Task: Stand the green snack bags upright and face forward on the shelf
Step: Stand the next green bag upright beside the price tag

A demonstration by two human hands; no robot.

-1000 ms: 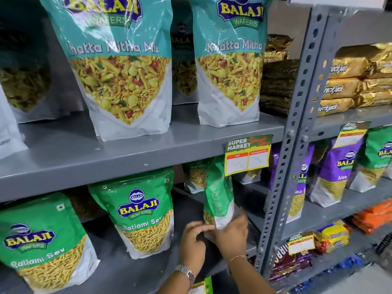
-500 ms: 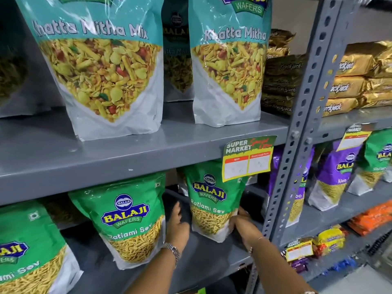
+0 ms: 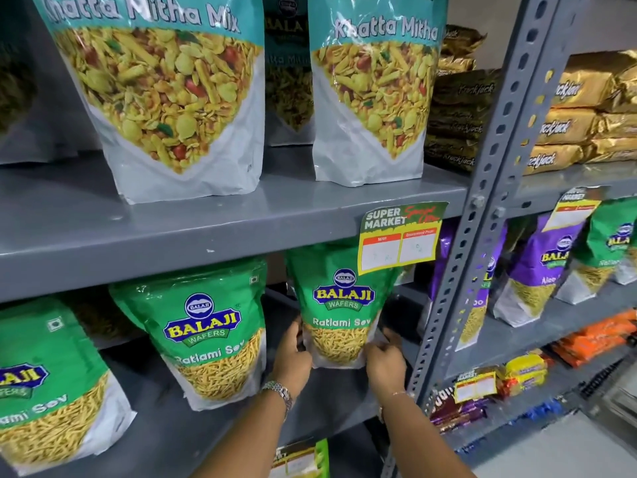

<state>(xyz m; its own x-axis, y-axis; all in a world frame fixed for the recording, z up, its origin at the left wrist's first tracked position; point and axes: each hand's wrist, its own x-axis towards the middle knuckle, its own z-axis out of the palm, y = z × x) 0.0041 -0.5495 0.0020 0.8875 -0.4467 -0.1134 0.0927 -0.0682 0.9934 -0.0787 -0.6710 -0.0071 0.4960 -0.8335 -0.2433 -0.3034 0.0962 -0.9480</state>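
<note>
Three green Ratlami Sev bags stand on the lower grey shelf [image 3: 331,405]. The right green bag [image 3: 339,305] is upright with its front label facing out. My left hand [image 3: 293,357] grips its lower left edge and my right hand [image 3: 384,360] grips its lower right corner. The middle green bag [image 3: 206,332] stands upright, leaning slightly, front facing out. The left green bag [image 3: 44,384] also faces forward at the frame's left edge, partly cut off.
Teal Khatta Mitha bags [image 3: 165,98] stand on the shelf above. A price tag [image 3: 400,236] hangs over the right bag's top. A perforated grey upright [image 3: 482,215] stands just right of my hands. Purple and green bags [image 3: 548,267] and gold packs [image 3: 582,119] fill the neighbouring rack.
The right green bag has turned from edge-on to front facing out and now stands further back. Both hands have closed onto its lower corners.
</note>
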